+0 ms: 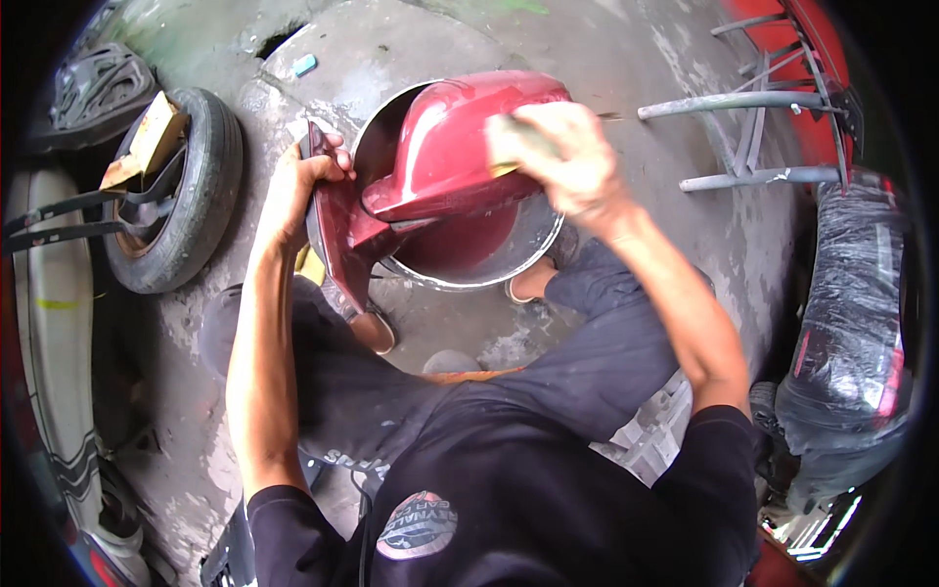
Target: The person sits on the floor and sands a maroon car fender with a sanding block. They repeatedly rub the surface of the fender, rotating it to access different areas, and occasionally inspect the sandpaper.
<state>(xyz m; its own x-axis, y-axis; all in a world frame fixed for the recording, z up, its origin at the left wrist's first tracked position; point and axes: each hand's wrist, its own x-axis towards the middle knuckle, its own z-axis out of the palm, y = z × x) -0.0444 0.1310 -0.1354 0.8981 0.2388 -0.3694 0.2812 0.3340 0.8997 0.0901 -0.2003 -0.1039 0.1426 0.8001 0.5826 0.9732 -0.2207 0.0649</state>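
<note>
A glossy red car side mirror is held tilted over a round metal basin. My left hand is closed around the flat mounting base of the mirror, at its left end. On the right end of the rounded housing rests my right hand, slightly smeared by motion. Its fingers press a yellowish pad against the red paint; only the pad's edge shows, so I cannot tell whether it is a sponge or something else. Reddish liquid or a reflection shows inside the basin below the mirror.
A tyre with a yellowish block lies to the left, beside a pale car bumper. A metal stand is at the upper right. Below it lies a plastic-wrapped part. A small blue piece sits on the concrete.
</note>
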